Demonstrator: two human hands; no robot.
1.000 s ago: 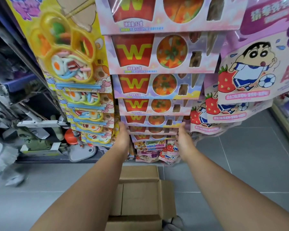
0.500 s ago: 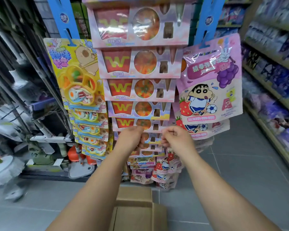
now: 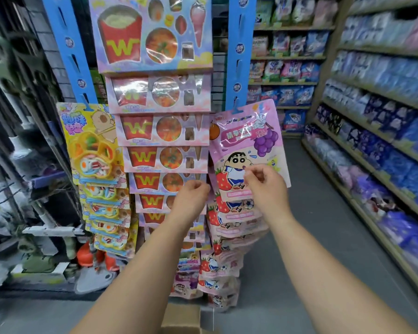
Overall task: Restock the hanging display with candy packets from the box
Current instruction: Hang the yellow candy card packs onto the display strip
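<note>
A wire metal rack on the far left holds blurred cleaning tools. Next hangs a column of glossy yellow candy packets with flower-shaped clear blisters, clipped to a flat blue plastic strip. The middle column is rectangular pink card packs with shiny film windows, each overlapping the one below.

The left hand is raised at the right edge of these packs, its fingers curled in; whether they pinch anything cannot be told. The right hand is just in front of a soft, crinkly pink pouch that hangs from a second blue strip above more such pouches. Its fingers are curled and its thumb is near its forefinger, but a grip cannot be told.

A brown cardboard box sits on the grey floor between the forearms. Long shelves of blue and purple bags fill the right.
</note>
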